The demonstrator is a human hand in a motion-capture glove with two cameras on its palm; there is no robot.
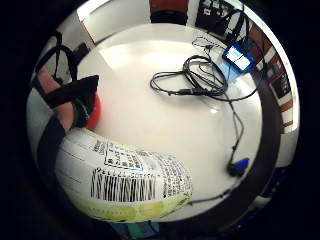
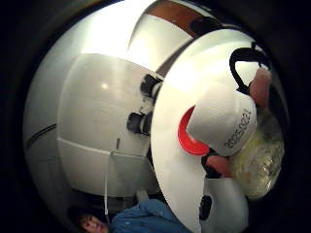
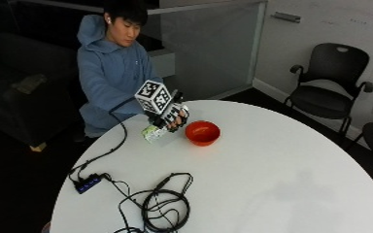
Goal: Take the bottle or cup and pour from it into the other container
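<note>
Now bottle [image 3: 154, 132] tilted, cap end toward red bowl [image 3: 202, 132], gloved right hand [image 3: 171, 118] fingers grasping it

Bright overhead glare on the white table [image 3: 258, 165], dim room corners, soft shadows.

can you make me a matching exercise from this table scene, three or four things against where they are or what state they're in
Things:
1. bottle
2. red bowl
3. coiled black cable
4. black chair

States or places:
A. lies loose on the white table, near its edge
B. gripped and tilted by the gloved right hand
C. stands on the floor by the wall
D. sits on the table beside the hand

Pairs: 1-B, 2-D, 3-A, 4-C
</note>
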